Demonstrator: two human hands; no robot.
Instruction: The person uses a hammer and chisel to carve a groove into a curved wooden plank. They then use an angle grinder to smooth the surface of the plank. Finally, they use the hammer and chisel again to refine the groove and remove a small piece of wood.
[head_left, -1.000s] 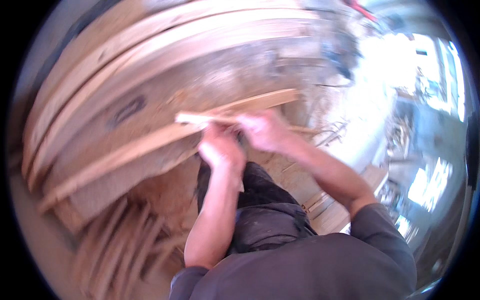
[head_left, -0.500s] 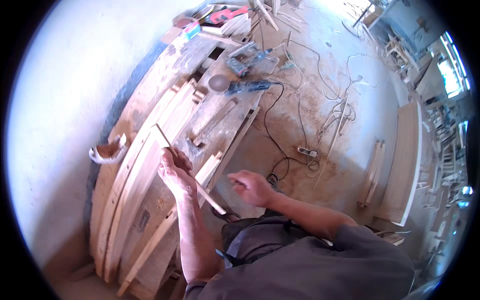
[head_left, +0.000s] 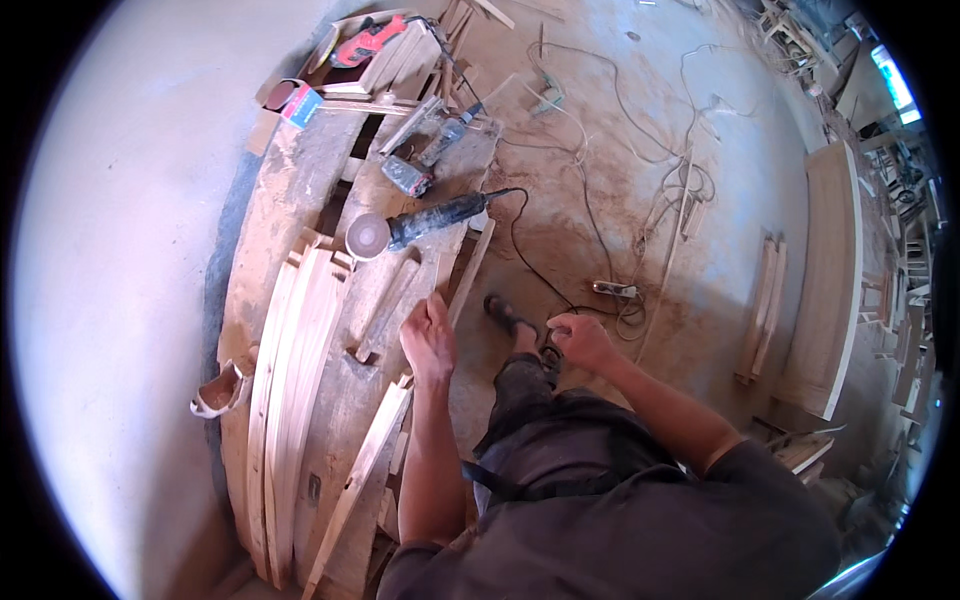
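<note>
My left hand [head_left: 428, 338] is closed over the bench's right edge. A narrow wooden strip [head_left: 443, 268] shows just beyond its fingers and appears to be in its grip, mostly hidden or seen end-on. To the right, my right hand [head_left: 583, 342] is curled closed in front of my body; whatever is inside its fingers, if anything, is hidden. Beside my left hand a hammer [head_left: 388, 308] with a wooden handle lies on the workbench [head_left: 335, 440]. Farther along rests an angle grinder [head_left: 440, 220] with a round disc. Long pale boards [head_left: 290, 370] are stacked at the left.
A cordless drill [head_left: 408, 176], a red power tool [head_left: 368, 42] and a small box [head_left: 300, 104] occupy the far bench. A torn bag [head_left: 220, 390] sits by the wall. Cables and a power strip [head_left: 614, 289] cross the dusty floor. A large panel [head_left: 822, 280] stands right.
The view has shifted, bringing the bench tools nearer. My left hand has moved right, off the boards, and the strip it held slantwise now shows only a short part. My right hand remains curled.
</note>
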